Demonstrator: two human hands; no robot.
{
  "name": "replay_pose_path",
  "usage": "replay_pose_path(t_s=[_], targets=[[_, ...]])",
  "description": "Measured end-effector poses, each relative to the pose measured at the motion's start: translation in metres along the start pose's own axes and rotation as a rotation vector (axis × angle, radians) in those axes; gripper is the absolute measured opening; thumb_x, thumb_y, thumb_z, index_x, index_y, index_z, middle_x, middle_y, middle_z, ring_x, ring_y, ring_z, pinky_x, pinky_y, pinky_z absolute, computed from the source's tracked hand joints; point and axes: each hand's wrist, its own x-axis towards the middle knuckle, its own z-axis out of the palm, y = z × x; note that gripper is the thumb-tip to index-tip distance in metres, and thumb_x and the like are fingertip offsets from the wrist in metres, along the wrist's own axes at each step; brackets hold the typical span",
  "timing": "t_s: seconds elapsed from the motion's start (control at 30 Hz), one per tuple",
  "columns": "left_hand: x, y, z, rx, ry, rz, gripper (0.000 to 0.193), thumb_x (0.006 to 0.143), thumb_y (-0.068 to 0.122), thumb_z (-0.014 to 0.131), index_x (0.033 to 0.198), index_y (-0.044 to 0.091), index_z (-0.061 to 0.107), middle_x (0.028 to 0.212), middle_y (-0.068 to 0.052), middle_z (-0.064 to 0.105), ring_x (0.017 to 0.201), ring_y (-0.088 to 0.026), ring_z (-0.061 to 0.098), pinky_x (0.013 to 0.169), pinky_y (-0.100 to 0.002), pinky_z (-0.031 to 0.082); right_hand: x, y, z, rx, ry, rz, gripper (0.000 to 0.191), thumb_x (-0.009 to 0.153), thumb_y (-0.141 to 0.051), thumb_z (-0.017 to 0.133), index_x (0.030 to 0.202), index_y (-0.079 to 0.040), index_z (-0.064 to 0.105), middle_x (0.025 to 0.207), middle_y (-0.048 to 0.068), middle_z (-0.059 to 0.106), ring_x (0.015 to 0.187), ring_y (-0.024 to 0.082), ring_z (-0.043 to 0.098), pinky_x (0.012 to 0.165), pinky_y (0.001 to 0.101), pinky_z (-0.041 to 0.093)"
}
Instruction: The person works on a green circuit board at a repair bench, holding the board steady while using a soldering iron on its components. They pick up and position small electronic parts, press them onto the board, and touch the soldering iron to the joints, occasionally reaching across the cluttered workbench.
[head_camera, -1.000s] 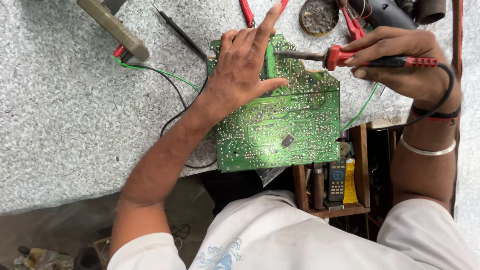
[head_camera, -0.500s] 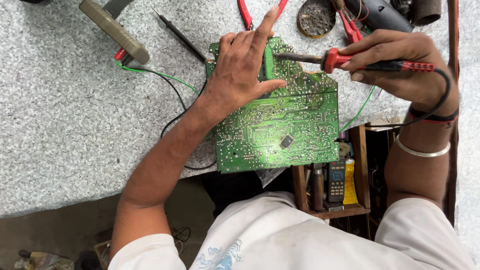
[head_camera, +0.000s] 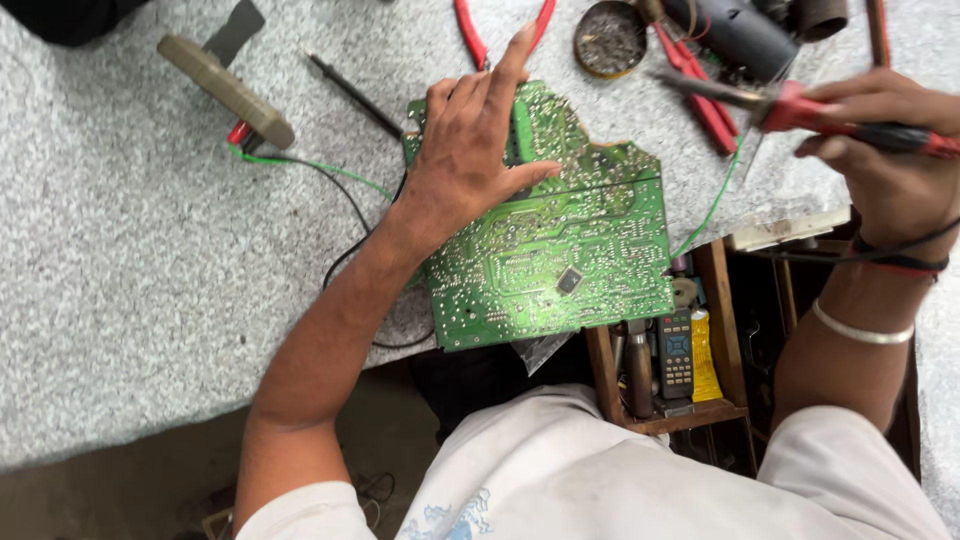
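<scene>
1. Left hand (head_camera: 470, 160): lay palm-down, released, fingers spread, index raised, on the green printed circuit board (head_camera: 560, 250), forearm angled up from lower left.
2. Green printed circuit board: solder side up, rested on the speckled grey stone surface (head_camera: 120, 280), its lower edge overhanging.
3. Right hand (head_camera: 890, 150): raised beside the board, wrist bent, grasping a red-handled soldering iron (head_camera: 800, 105), tip pointed left, clear of the board.

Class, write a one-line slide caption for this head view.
Left hand steadies green circuit board; right hand holds soldering iron.
</scene>
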Motion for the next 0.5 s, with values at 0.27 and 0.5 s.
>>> replay_pose_path(t_s=[0.27, 0.5], targets=[[0.001, -0.005, -0.007, 0.011, -0.050, -0.026, 0.135, 0.071, 0.049, 0.102, 0.165, 0.009, 0.014, 0.134, -0.010, 0.068, 0.123, -0.030, 0.062, 0.110, -0.051, 0.036, -0.108, 0.024, -0.049, 0.079, 0.518, 0.102, 0.025, 0.116, -0.008, 0.078, 0.127, 0.008, 0.062, 0.116, 0.017, 0.066, 0.106, 0.026, 0.070, 0.086, 0.0319, 0.062], [0.004, -0.005, -0.011, 0.008, -0.068, -0.048, 0.138, 0.067, 0.048, 0.104, 0.165, 0.007, 0.015, 0.135, -0.011, 0.068, 0.127, -0.031, 0.061, 0.114, -0.051, 0.032, -0.094, 0.010, -0.036, -0.230, 0.543, 0.137, 0.016, 0.105, -0.003, 0.078, 0.117, 0.005, 0.070, 0.106, 0.013, 0.071, 0.088, 0.019, 0.074, 0.078, 0.0257, 0.063]])
